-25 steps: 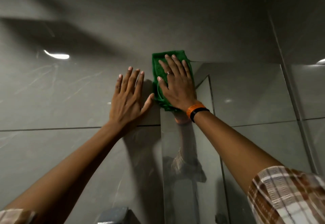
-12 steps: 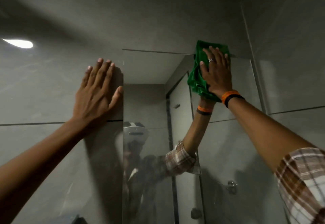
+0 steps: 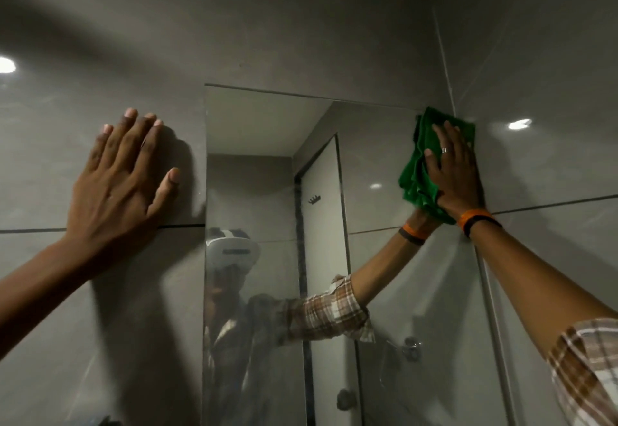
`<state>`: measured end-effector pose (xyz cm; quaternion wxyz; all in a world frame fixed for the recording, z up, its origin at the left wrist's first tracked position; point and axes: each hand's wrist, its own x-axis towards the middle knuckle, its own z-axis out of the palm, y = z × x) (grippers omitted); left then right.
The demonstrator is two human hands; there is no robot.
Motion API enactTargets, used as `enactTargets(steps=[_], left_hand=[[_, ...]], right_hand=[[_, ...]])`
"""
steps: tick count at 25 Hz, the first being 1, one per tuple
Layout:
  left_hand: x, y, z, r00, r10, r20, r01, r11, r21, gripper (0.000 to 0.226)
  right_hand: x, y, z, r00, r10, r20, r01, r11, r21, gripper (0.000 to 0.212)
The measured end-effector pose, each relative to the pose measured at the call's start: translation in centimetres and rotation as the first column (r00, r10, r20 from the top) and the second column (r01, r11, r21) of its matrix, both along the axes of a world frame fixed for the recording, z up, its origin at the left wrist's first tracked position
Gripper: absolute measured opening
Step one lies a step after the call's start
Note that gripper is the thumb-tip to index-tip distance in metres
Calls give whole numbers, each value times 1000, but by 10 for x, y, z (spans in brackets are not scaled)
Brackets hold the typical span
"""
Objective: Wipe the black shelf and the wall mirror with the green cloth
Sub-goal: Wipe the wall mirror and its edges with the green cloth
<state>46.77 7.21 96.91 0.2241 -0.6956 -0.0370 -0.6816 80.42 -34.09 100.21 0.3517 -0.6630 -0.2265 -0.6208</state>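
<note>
The frameless wall mirror (image 3: 264, 124) hangs on grey tiles in the middle of the view. My right hand (image 3: 454, 171) presses the folded green cloth (image 3: 416, 175) flat against the mirror's top right corner, fingers spread over it. My left hand (image 3: 117, 185) lies flat on the tiled wall just left of the mirror's edge, fingers apart and holding nothing. The black shelf is out of view.
A side wall (image 3: 551, 74) meets the mirror wall in a corner right beside the cloth. The mirror reflects a door, a wall hook and the person in a checked shirt. Grey wall tiles (image 3: 67, 325) fill the left.
My right hand has slid the green cloth rightward along the mirror's top, from its left edge to its top right corner. My left hand has stayed flat on the wall.
</note>
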Motion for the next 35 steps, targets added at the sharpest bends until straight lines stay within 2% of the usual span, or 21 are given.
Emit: enactTargets(steps=[6,10,14,17,19,23,26,28,31,35], left_hand=[[-3,2,-7,1000,-11,-27,11,1000,21,79],[-13,7,-17,999,-24,-29,25,999,38,78],[-16,9,-26,999,-35,-40,35,999,12,78],[-14,10,-29,998,-47,-35,47,999,2,75],[-12,12,-29,998,-60,-14,60,998,-5,74],[-7,15,-33,993,-110,36,109,994,8,72],[-6,15,-34,993,-112,46,113,994,-3,74],[-8,16,-34,993,-107,47,108,994,-11,74],[-11,14,-30,997,-68,38,69,997,-18,75],[-16,9,-28,999,-45,18,46,999,-22,75]], right_hand=[[-7,-3,-108,1000,5,-7,-5,999,-43,59],[-18,-1,-211,997,-58,-55,55,997,-50,60],[-31,14,-339,978,-155,-142,160,987,26,62],[-56,31,-400,949,-196,-247,235,962,141,71],[-76,45,-418,937,-146,-318,213,959,189,78],[-93,65,-430,917,-35,-397,155,949,275,65],[-110,92,-432,924,46,-378,80,947,311,63],[-131,121,-437,947,56,-317,29,965,259,62],[-169,170,-443,981,21,-195,-6,997,79,61],[-228,242,-439,999,17,-50,-25,989,-145,63]])
